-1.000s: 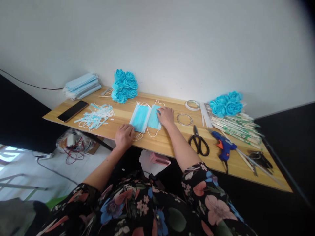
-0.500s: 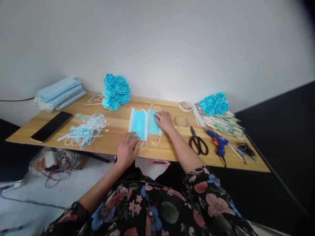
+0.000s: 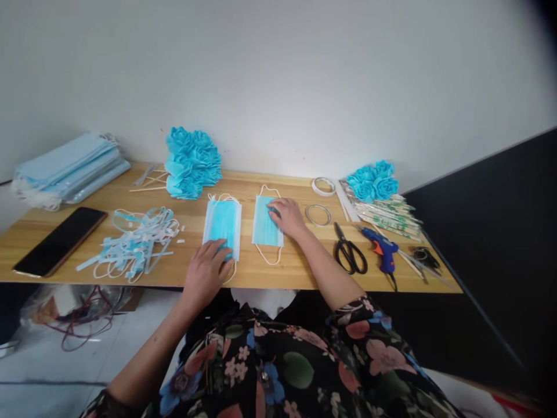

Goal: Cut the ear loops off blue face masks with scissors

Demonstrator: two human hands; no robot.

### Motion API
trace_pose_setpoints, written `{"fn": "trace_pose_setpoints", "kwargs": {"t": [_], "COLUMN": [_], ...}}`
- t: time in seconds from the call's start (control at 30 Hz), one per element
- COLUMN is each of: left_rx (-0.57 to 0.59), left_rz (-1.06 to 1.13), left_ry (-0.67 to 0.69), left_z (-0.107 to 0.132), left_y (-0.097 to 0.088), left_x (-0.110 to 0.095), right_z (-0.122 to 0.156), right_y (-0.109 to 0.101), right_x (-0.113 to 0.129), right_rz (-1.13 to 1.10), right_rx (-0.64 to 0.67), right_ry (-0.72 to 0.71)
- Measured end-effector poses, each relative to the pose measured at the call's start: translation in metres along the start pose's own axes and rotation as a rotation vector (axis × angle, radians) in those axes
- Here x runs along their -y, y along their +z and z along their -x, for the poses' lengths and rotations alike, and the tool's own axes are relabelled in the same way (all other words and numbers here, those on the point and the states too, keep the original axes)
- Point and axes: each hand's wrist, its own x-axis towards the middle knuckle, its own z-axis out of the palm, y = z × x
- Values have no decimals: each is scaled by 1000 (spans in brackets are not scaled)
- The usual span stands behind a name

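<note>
Two light-blue face masks lie flat on the wooden table with a strip of bare wood between them. The fingers of my left hand (image 3: 208, 268), spread apart, rest on the lower part of the left face mask (image 3: 223, 219); its white ear loops bunch at the top edge and one shows below. On the right face mask (image 3: 266, 223), my right hand (image 3: 286, 217) lays its fingers over the upper right part, slightly bent and not gripping. This mask's loops stick out above and below it.
Left are a mask stack (image 3: 72, 168), a phone (image 3: 61, 241) and cut loops with strips (image 3: 133, 241). Blue paper-like flowers (image 3: 191, 162) stand behind. At right lie a tape roll (image 3: 323, 186), a wire ring (image 3: 318, 215), scissors (image 3: 349, 253), a glue gun (image 3: 382, 249) and wrapped sticks (image 3: 389, 215).
The left mask, under my left hand, has slid left, away from the right one; earlier their edges met. My right hand stays on the right mask. The view has shifted slightly.
</note>
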Motion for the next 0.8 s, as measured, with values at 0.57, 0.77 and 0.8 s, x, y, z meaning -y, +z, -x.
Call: {"fn": "trace_pose_setpoints", "kwargs": {"t": [0.57, 0.77, 0.8], "left_rx": [5, 164, 169], "left_rz": [241, 310, 332], "left_ry": [110, 152, 128], "left_z": [-82, -162, -170], "left_y": [-26, 26, 37], "left_x": [-4, -13, -13], "right_z": [1, 2, 2], "right_y": [-9, -3, -2], "right_x": [-11, -4, -4], "right_rz": [-29, 37, 12], "right_rx": [-63, -68, -82], "right_ry": [344, 332, 329]}}
